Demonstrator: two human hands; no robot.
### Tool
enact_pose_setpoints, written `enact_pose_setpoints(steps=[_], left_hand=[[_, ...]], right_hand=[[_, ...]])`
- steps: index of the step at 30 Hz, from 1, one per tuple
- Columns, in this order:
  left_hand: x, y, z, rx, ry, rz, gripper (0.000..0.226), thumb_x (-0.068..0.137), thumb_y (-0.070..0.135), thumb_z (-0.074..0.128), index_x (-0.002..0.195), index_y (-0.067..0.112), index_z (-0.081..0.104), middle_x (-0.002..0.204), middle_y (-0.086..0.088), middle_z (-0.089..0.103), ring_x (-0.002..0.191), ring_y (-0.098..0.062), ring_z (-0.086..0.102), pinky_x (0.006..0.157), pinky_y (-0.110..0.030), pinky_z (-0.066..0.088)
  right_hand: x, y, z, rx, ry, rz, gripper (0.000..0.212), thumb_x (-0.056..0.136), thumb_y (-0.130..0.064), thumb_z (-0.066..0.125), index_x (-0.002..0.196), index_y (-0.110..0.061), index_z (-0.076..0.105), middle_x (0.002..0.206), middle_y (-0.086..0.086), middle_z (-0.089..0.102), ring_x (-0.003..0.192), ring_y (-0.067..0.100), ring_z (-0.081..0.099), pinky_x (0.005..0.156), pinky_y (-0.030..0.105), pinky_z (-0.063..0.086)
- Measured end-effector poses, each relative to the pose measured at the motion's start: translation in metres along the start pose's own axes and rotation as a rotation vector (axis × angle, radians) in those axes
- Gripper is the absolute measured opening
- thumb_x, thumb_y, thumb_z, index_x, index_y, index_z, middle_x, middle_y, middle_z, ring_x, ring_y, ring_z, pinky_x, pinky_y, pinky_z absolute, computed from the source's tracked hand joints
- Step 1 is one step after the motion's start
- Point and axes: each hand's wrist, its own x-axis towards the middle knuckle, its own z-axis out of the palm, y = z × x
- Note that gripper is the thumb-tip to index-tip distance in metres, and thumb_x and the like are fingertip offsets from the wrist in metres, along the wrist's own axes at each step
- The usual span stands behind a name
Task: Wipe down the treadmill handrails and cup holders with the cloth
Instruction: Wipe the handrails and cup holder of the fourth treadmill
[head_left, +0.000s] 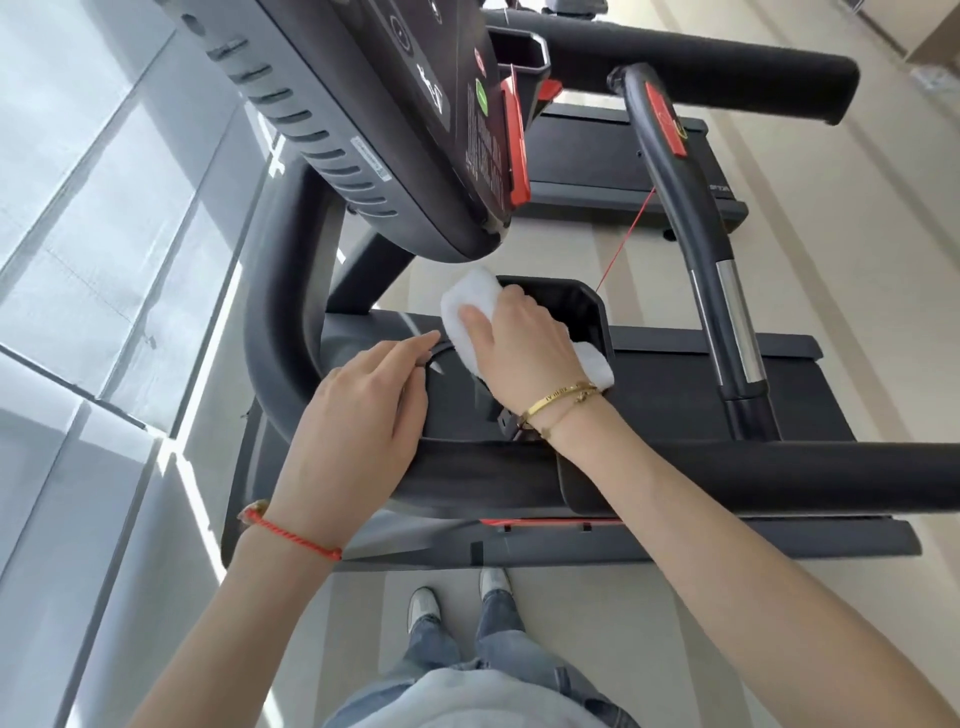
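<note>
I stand beside a black treadmill. My right hand holds a white cloth and presses it against the rim of the near cup holder, a black tray under the console. Part of the cloth sticks out by my wrist. My left hand rests flat on the rounded edge of the same tray, fingers straight and pointing toward the cloth. The near padded handrail runs to the right below my right forearm. The far handrail lies at the top, with a second cup holder beside it.
The console hangs tilted above the tray. A curved grip bar with a red label and a metal sensor stands to the right, and a red safety cord hangs from the console. A glass wall runs along the left. My feet stand on beige floor.
</note>
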Motion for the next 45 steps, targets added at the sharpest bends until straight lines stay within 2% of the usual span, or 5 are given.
enact_pose_setpoints(steps=[5,13,19,31,45], left_hand=[[0.001,0.001,0.002,-0.003,0.008,-0.033,0.034,0.099,0.011,0.046,0.130,0.011,0.059,0.114,-0.002,0.068,0.099,-0.023,0.065,0.085,-0.043,0.053],[0.015,0.017,0.014,-0.010,0.037,-0.058,0.035,0.100,0.017,0.047,0.133,0.015,0.055,0.117,0.000,0.065,0.103,-0.021,0.063,0.088,-0.039,0.050],[0.035,0.023,0.032,0.004,0.048,-0.105,0.042,0.098,0.026,0.051,0.138,0.016,0.051,0.125,0.002,0.060,0.109,-0.015,0.058,0.092,-0.029,0.046],[0.047,0.019,0.040,0.018,0.000,-0.183,0.045,0.097,0.034,0.052,0.139,0.020,0.051,0.119,0.004,0.062,0.085,-0.011,0.062,0.081,-0.029,0.050],[0.044,0.021,0.040,0.026,-0.007,-0.156,0.045,0.098,0.030,0.053,0.140,0.015,0.051,0.110,0.000,0.064,0.090,-0.017,0.061,0.081,-0.035,0.051]], right_hand=[[-0.034,0.032,-0.011,-0.010,-0.087,-0.261,0.031,0.101,-0.044,0.040,0.093,-0.014,0.042,0.082,-0.005,0.045,0.074,0.017,0.041,0.061,0.030,0.014],[-0.064,0.084,-0.041,-0.160,-0.004,-0.594,0.047,0.095,-0.025,0.060,0.140,-0.021,0.049,0.120,-0.002,0.058,0.103,0.023,0.054,0.094,0.037,0.040],[-0.026,0.087,-0.053,-0.086,0.249,-0.565,0.047,0.096,-0.029,0.056,0.141,-0.022,0.048,0.127,0.002,0.054,0.112,0.024,0.049,0.096,0.034,0.035],[0.037,0.116,-0.044,0.054,-0.112,-0.511,0.051,0.098,-0.041,0.048,0.147,-0.033,0.036,0.133,-0.003,0.043,0.118,0.017,0.039,0.102,0.028,0.030],[0.026,0.118,-0.042,0.124,-0.104,-0.399,0.047,0.098,-0.044,0.045,0.142,-0.031,0.040,0.132,-0.004,0.043,0.119,0.019,0.040,0.099,0.028,0.030]])
